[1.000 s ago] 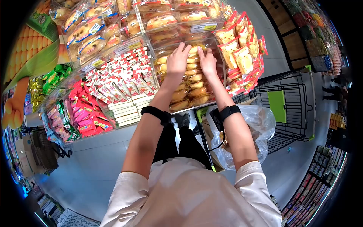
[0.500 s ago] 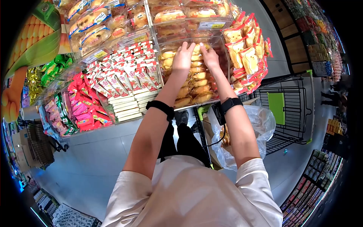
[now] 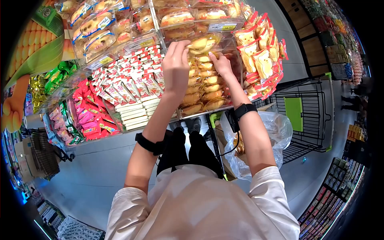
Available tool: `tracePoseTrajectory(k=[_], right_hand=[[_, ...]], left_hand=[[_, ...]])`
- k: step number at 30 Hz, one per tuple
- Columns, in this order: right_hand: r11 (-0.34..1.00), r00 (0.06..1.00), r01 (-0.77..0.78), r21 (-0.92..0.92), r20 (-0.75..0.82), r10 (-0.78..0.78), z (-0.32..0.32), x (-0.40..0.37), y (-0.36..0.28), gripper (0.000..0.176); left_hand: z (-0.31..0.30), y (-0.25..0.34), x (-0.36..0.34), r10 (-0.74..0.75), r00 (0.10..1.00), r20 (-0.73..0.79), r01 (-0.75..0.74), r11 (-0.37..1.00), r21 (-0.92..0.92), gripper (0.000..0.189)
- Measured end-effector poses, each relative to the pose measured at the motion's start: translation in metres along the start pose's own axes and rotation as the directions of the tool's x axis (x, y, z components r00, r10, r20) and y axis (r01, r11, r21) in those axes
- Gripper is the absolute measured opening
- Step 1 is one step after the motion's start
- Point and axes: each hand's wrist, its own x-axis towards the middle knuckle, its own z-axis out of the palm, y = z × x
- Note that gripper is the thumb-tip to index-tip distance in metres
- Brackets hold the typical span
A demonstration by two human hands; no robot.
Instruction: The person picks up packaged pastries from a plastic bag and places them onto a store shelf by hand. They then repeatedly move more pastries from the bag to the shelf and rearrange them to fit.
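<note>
My left hand (image 3: 176,66) is raised in front of the clear bin, its fingers shut on a wrapped bread roll (image 3: 203,42) that it holds above the stack. My right hand (image 3: 221,64) reaches into the clear bin (image 3: 236,66) and rests its fingers on the rows of wrapped bread rolls (image 3: 203,94) stacked inside. Whether the right hand grips one of the rolls is not visible. Both wrists carry black bands.
Red-and-white snack packets (image 3: 132,86) fill the bin to the left, pink packets (image 3: 88,116) further left. Toast-printed bags (image 3: 260,56) hang on the right. A black shopping cart (image 3: 308,116) and a clear plastic bag (image 3: 268,132) stand at my right side. More bread packs (image 3: 96,28) sit on the upper shelf.
My left hand has pulled back out of the bin and lifted a wrapped bread roll up above the stack. My right hand stays in the bin, slightly lower.
</note>
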Motion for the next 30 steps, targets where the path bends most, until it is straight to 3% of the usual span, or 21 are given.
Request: tracePoseTrajectory(k=[4, 7, 8, 12, 14, 18, 19, 21, 22, 24, 26, 28, 30], right_hand=[[0.994, 0.999, 0.052, -0.095, -0.01, -0.053, -0.006, -0.011, 0.007, 0.076], [0.98, 0.985, 0.169, -0.103, -0.027, -0.172, -0.005, -0.008, 0.001, 0.072], [0.986, 0.99, 0.134, -0.104, -0.035, -0.138, -0.003, -0.004, -0.005, 0.067], [0.986, 0.987, 0.14, -0.086, -0.065, -0.146, -0.004, -0.013, -0.008, 0.061], [0.948, 0.934, 0.264, -0.176, -0.201, -0.297, -0.019, -0.05, -0.013, 0.058], [0.777, 0.867, 0.476, -0.412, 0.074, -0.493, -0.052, -0.152, -0.013, 0.044], [0.766, 0.887, 0.455, -0.454, 0.15, -0.437, -0.047, -0.169, 0.0, 0.041], [0.733, 0.86, 0.488, -0.474, 0.118, -0.497, -0.031, -0.184, 0.02, 0.039], [0.781, 0.873, 0.469, -0.413, 0.081, -0.481, -0.024, -0.182, 0.026, 0.038], [0.859, 0.894, 0.433, -0.274, 0.012, -0.447, -0.012, -0.169, 0.027, 0.036], [0.852, 0.886, 0.431, -0.297, -0.041, -0.462, -0.009, -0.159, 0.023, 0.034], [0.847, 0.884, 0.401, -0.348, -0.094, -0.457, -0.009, -0.166, 0.016, 0.032], [0.854, 0.896, 0.404, -0.327, -0.046, -0.441, -0.009, -0.176, 0.024, 0.031]], left_hand=[[-0.023, 0.013, -0.011, -0.161, 0.983, 0.09, 0.156, 0.986, 0.062, 0.016], [-0.032, 0.012, -0.023, -0.156, 0.986, 0.059, 0.165, 0.957, -0.238, 0.017], [-0.037, 0.014, -0.024, -0.094, 0.994, 0.055, 0.102, 0.981, -0.168, 0.019], [-0.048, 0.023, -0.026, -0.185, 0.981, 0.062, 0.194, 0.958, -0.209, 0.017], [-0.057, 0.032, -0.025, -0.291, 0.953, 0.085, 0.303, 0.923, -0.239, 0.017], [-0.077, 0.032, -0.038, -0.303, 0.951, 0.058, 0.308, 0.946, -0.098, 0.018], [-0.081, 0.03, -0.04, -0.31, 0.95, 0.041, 0.313, 0.94, -0.133, 0.018], [-0.084, 0.029, -0.042, -0.321, 0.947, 0.013, 0.317, 0.926, -0.205, 0.017], [-0.085, 0.027, -0.042, -0.349, 0.937, 0.019, 0.338, 0.893, -0.298, 0.018], [-0.091, 0.03, -0.037, -0.399, 0.917, 0.032, 0.393, 0.884, -0.254, 0.019], [-0.095, 0.031, -0.037, -0.381, 0.924, 0.028, 0.379, 0.905, -0.195, 0.021], [-0.093, 0.027, -0.038, -0.377, 0.926, 0.022, 0.367, 0.885, -0.287, 0.02], [-0.095, 0.027, -0.039, -0.38, 0.924, 0.04, 0.372, 0.87, -0.323, 0.022]])
